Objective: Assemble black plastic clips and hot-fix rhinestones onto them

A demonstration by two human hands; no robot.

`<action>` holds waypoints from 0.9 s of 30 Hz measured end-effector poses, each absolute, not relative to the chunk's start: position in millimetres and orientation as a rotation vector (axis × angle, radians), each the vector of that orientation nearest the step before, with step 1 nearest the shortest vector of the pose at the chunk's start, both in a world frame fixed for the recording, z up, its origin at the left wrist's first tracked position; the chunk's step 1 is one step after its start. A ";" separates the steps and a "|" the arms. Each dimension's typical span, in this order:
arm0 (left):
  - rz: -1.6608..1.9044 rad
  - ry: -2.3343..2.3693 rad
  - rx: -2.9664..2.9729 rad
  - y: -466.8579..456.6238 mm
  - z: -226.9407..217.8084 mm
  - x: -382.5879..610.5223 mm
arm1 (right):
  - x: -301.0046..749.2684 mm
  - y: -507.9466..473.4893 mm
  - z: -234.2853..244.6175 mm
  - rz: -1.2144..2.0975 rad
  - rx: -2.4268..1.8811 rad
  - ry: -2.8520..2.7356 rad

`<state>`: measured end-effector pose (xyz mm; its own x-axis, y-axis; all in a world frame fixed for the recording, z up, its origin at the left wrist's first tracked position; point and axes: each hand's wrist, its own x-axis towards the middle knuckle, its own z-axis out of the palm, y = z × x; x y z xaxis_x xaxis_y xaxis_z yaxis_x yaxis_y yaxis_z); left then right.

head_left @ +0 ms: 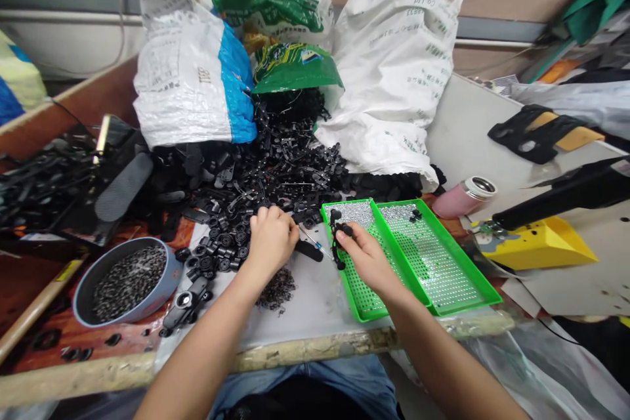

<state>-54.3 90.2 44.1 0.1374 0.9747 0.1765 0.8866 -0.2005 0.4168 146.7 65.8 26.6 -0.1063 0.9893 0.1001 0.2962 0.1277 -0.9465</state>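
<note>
My left hand (270, 237) rests knuckles-up at the edge of a big heap of black plastic parts (275, 157), its fingers curled down among them; what they grip is hidden. My right hand (363, 254) is closed on a small black plastic part (339, 236), holding it over the left green perforated tray (364, 295). A thin tool with a blue handle (312, 239) lies on the table between the hands. A small pile of dark springs (278, 289) sits just below my left hand.
A second green tray (443, 262) lies to the right. A grey bowl of small metal pieces (128, 282) stands at left. White and green sacks (394, 65) are piled behind the heap. A pink flask (465, 195), a yellow tool (536, 243) and black parts sit at right.
</note>
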 end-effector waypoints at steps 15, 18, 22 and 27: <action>1.157 1.143 0.905 9.3 43.9 -70.1 | 129.5 43.1 42.1 1.447 -0.766 -1.662; 1.132 0.909 0.591 -3.2 36.5 -64.0 | 129.7 32.3 49.9 1.472 -0.696 -1.849; 1.203 0.908 0.536 -10.1 40.6 -63.8 | 132.4 35.9 54.3 1.326 -0.783 -1.902; 1.106 0.956 0.541 -16.3 47.6 -65.4 | 136.0 51.0 51.1 1.342 -1.021 -1.696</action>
<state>-65.4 -16.3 47.6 0.1312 0.9197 -0.3701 -0.4988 0.3839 0.7771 136.0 51.0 51.1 -0.4163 0.9067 0.0681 0.1422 0.1389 -0.9800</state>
